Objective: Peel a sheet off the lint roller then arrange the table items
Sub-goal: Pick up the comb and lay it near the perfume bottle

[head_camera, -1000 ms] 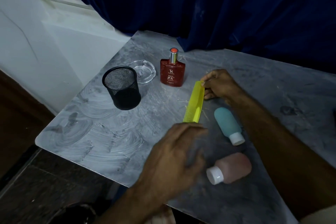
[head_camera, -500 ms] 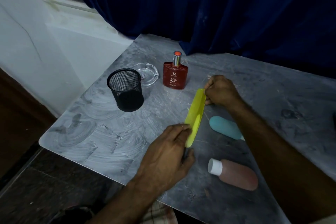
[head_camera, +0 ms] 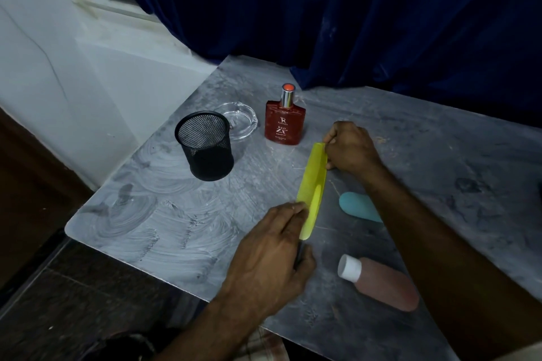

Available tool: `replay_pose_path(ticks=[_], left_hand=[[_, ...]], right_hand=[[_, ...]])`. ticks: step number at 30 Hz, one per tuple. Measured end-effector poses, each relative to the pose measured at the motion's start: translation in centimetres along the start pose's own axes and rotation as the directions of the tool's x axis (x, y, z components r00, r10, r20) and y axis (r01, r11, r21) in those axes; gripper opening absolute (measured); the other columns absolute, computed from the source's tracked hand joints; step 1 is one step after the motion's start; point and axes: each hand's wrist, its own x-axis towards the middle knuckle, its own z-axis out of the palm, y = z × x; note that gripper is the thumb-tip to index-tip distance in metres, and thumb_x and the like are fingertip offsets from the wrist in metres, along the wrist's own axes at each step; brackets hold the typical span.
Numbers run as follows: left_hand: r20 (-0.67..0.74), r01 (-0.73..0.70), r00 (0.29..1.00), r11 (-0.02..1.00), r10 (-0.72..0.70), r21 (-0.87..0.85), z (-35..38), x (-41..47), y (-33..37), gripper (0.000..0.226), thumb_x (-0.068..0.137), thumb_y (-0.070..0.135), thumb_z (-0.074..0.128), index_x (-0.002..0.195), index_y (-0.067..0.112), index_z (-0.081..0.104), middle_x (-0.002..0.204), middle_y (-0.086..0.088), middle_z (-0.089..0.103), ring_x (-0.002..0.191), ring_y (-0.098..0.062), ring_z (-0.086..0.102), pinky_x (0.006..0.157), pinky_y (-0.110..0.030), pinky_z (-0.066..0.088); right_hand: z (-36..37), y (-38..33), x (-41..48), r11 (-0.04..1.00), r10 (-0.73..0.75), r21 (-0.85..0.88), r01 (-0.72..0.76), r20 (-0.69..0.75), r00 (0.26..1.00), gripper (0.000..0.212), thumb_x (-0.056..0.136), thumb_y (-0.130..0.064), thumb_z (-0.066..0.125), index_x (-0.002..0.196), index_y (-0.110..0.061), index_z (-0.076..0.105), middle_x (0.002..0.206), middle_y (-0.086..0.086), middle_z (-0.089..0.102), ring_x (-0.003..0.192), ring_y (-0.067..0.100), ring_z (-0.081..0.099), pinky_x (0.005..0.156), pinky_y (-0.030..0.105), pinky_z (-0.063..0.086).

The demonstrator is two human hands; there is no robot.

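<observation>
Both hands now pinch the yellow comb [head_camera: 312, 187], left hand [head_camera: 271, 261] closed on its near end, right hand [head_camera: 350, 149] on the far tip, tipped up since a moment ago, so arranging seems underway.

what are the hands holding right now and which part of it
Both hold the yellow comb: the right hand pinches its far end, the left hand grips its near end. Whether it is lifted off the table cannot be told.
</observation>
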Motion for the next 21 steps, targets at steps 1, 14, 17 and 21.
replay_pose_path(ticks=[1,14,17,21], left_hand=[[0.0,0.002,1.0,1.0,-0.002,-0.002,0.0,0.0,0.0,0.06,0.094,0.036,0.056,0.144,0.004,0.062,0.146,-0.005,0.063,0.135,-0.019,0.059,0.109,-0.03,0.054],[0.002,-0.006,1.0,1.0,0.006,-0.026,-0.2,-0.05,-0.09,0.06,0.093,0.035,0.059,0.144,0.004,0.061,0.146,-0.006,0.063,0.134,-0.019,0.059,0.111,-0.027,0.051],[0.005,-0.011,1.0,1.0,0.011,-0.018,-0.31,-0.06,-0.04,0.061,0.094,0.036,0.058,0.146,0.004,0.06,0.147,-0.005,0.062,0.136,-0.018,0.058,0.113,-0.025,0.047],[0.027,-0.007,1.0,1.0,0.008,-0.026,-0.4,-0.12,-0.14,0.062,0.094,0.032,0.056,0.15,0.006,0.056,0.153,-0.004,0.057,0.141,-0.016,0.052,0.118,-0.024,0.044]], right_hand=[[0.03,0.0,0.0,1.0,-0.003,-0.003,0.003,-0.006,1.0,0.014,0.089,-0.003,0.057,0.09,-0.014,0.065,0.073,0.003,0.075,0.055,0.019,0.075,0.073,0.041,0.065],[0.21,0.33,-0.64,0.998,0.037,0.058,-0.034,-0.051,0.998,0.013,0.086,-0.003,0.061,0.084,-0.015,0.068,0.073,0.003,0.076,0.05,0.014,0.074,0.066,0.04,0.066],[0.07,0.21,-0.77,0.997,0.061,0.059,-0.059,-0.047,0.997,0.013,0.085,-0.004,0.062,0.084,-0.014,0.068,0.071,0.004,0.076,0.054,0.017,0.075,0.07,0.043,0.066],[-0.32,-0.6,-0.96,0.992,-0.028,-0.122,0.02,-0.064,0.998,0.016,0.084,-0.015,0.066,0.099,-0.01,0.066,0.1,0.013,0.073,0.092,0.032,0.073,0.086,0.045,0.06]])
